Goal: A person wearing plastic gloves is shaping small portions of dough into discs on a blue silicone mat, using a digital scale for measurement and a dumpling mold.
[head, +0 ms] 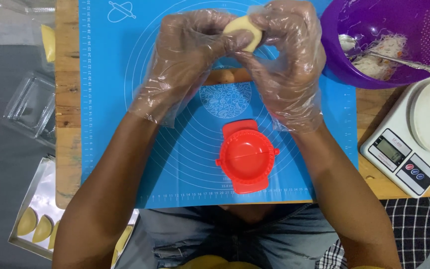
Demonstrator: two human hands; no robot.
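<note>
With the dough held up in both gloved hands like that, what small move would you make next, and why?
Probably lower the dough onto the red press: both hands, left and right, pinch it above the blue mat, and the press lies open and bare just below.

Open mat around the press

Left and right of the red press (246,155), the blue mat (105,124) lies bare; the purple bowl (334,55) and scale (399,149) block its right.

A pale yellow dough piece (244,31) is seen over a blue silicone mat (105,99) printed with white circles; the round plastic press (245,157) is red, the perforated bowl (414,30) purple
</note>
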